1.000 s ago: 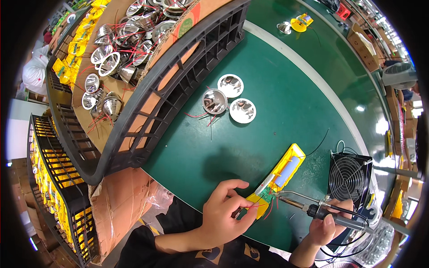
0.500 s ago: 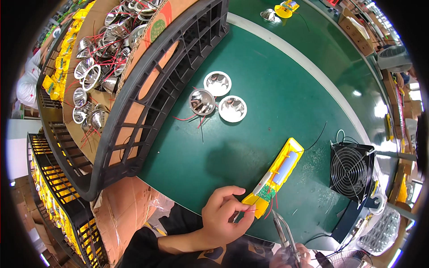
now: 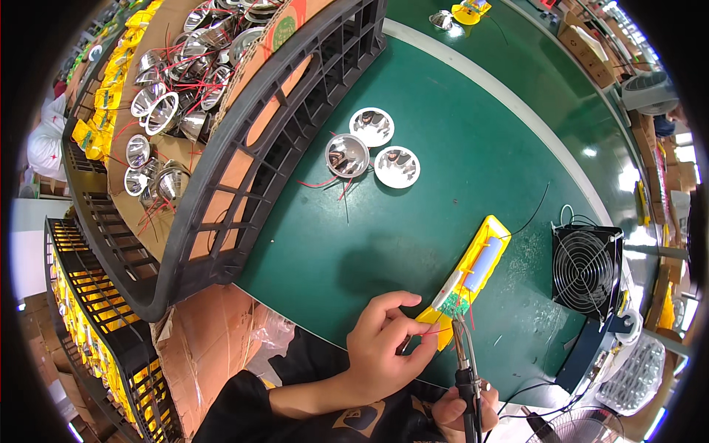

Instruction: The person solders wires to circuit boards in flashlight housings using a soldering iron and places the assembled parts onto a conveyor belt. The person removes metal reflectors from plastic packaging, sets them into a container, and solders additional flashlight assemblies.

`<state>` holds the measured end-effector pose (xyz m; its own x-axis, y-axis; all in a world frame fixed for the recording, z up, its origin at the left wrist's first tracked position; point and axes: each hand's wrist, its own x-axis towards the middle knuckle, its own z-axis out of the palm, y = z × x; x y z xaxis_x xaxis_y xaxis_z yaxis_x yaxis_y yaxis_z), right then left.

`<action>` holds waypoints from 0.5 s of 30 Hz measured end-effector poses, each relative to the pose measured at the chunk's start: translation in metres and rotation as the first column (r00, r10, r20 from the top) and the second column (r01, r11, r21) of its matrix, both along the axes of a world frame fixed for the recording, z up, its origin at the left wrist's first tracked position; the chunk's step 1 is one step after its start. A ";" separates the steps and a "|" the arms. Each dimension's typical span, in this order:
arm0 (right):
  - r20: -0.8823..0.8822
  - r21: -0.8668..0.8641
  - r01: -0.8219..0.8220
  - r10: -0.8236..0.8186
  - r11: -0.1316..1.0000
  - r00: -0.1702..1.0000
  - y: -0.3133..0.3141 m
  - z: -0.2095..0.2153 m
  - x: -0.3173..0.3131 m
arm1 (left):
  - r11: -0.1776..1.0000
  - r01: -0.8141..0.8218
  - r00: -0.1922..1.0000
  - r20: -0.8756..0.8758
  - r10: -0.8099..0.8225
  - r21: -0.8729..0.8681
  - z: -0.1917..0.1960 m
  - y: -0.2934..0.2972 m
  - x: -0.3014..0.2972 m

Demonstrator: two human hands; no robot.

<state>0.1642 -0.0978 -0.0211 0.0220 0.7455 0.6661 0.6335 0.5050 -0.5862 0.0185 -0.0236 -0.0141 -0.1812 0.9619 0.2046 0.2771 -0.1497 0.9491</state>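
My left hand (image 3: 380,343) is closed in a pinch on a thin red wire (image 3: 431,331) at the near end of a yellow plastic housing (image 3: 496,226). Inside the housing lie a blue cylindrical battery (image 3: 483,263) and a small green circuit board (image 3: 453,303). My right hand (image 3: 449,412) grips a soldering iron (image 3: 464,373) with a thin metal tube alongside its shaft. The iron's tip is at the near edge of the board; whether it touches cannot be made out. Beyond stand three silver reflector cups, one (image 3: 347,156) with red wires.
A black plastic crate (image 3: 193,244) at the left holds many reflector cups (image 3: 193,55) in cardboard. A black fan (image 3: 587,267) stands at the right of the green table (image 3: 310,255). Another yellow housing (image 3: 470,12) and a cup lie at the far side.
The soldering iron has come up and left, from beside the housing to the circuit board. My left hand keeps its pinch on the wire. The whole view has shifted slightly.
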 end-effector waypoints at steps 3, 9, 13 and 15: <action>0.054 -0.027 0.084 -0.083 0.996 0.995 0.001 0.003 -0.006 | 1.000 -0.015 1.000 -0.007 0.015 0.010 -0.001 -0.002 -0.002; 0.062 -0.034 0.069 -0.066 0.997 0.996 0.001 0.002 -0.002 | 1.000 -0.024 1.000 -0.011 0.024 0.004 0.000 -0.001 -0.002; 0.082 -0.051 0.089 -0.085 0.995 0.993 0.002 0.003 0.000 | 1.000 -0.025 1.000 -0.010 0.025 0.004 0.001 0.000 0.000; 0.126 -0.048 0.169 -0.162 0.984 0.979 0.004 0.004 -0.005 | 1.000 -0.024 1.000 -0.004 0.024 0.006 0.001 0.000 0.000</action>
<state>0.1591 -0.0938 -0.0171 0.0705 0.7758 0.6270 0.7734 0.3544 -0.5256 0.0184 -0.0231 -0.0133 -0.2036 0.9561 0.2108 0.2844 -0.1483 0.9472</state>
